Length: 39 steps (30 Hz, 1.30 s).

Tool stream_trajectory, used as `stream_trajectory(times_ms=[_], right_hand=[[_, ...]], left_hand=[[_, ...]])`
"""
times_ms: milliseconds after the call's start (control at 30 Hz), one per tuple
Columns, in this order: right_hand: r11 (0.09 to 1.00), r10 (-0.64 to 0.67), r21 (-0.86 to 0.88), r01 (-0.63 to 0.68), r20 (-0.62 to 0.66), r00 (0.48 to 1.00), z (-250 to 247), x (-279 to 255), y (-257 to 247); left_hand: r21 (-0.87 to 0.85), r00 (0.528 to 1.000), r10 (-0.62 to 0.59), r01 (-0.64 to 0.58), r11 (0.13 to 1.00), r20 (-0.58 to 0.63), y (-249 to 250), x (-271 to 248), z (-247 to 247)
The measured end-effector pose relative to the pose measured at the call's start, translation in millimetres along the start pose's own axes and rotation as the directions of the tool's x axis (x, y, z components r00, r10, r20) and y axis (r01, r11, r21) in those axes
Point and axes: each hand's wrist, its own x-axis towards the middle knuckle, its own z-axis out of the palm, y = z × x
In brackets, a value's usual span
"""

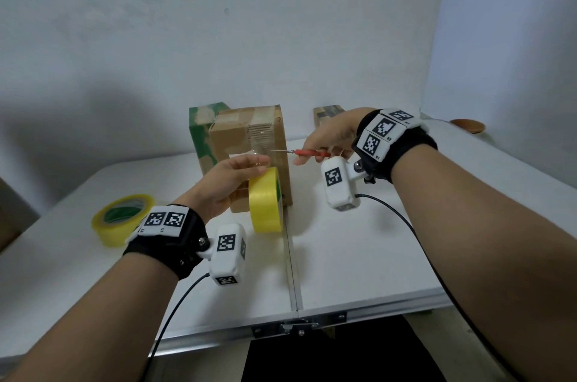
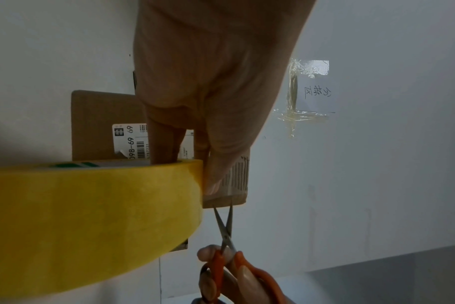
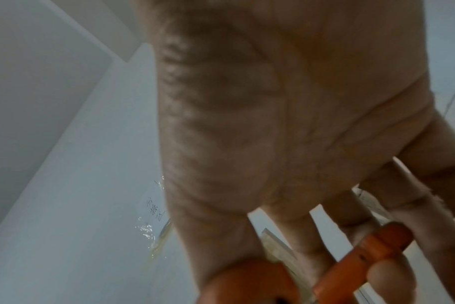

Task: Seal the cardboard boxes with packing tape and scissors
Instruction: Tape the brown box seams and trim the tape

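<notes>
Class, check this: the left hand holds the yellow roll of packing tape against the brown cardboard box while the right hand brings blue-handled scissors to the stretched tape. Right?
Not quite: the scissors have orange handles, not blue, as the left wrist view shows. The rest stands: the left hand holds the yellow roll of packing tape by the brown cardboard box, and the right hand works the scissors.

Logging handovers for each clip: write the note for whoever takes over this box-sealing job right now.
Left hand: holds the yellow tape roll on edge, fingers in its core, against the brown box.
Right hand: grips the orange-handled scissors, blades open and aimed at the clear tape between roll and box.
Done: tape already laid over the brown box's top.
Left: cut the strip, press the end down. A green box stands behind and a spare roll lies on the table at left.
</notes>
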Motion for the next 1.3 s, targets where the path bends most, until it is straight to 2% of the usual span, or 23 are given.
stream_trajectory(times_ms=[400, 700, 800, 1033, 1300], right_hand=[[0.997, -0.061, 0.046, 0.062, -0.032, 0.998, -1, 19, -19], [0.972, -0.169, -0.185, 0.145, -0.127, 0.977, -11, 15, -18], [0.965, -0.196, -0.201, 0.171, -0.112, 0.974, -11, 14, -18], [0.976, -0.154, -0.157, 0.153, 0.010, 0.988, -2, 12, -29], [0.947, -0.237, -0.250, 0.200, -0.128, 0.963, -6, 15, -25]], left_hand=[[-0.014, 1.000, -0.005, 0.005, 1.000, 0.008, -2, 3, -6], [-0.024, 1.000, -0.013, 0.013, 1.000, 0.021, -1, 6, -5], [-0.027, 1.000, -0.015, 0.016, 1.000, 0.018, 0, 7, -5], [-0.015, 0.999, -0.033, 0.034, 0.999, 0.039, 2, 8, -8], [-0.003, 0.998, -0.038, 0.038, 0.999, 0.050, 3, 10, -8]])
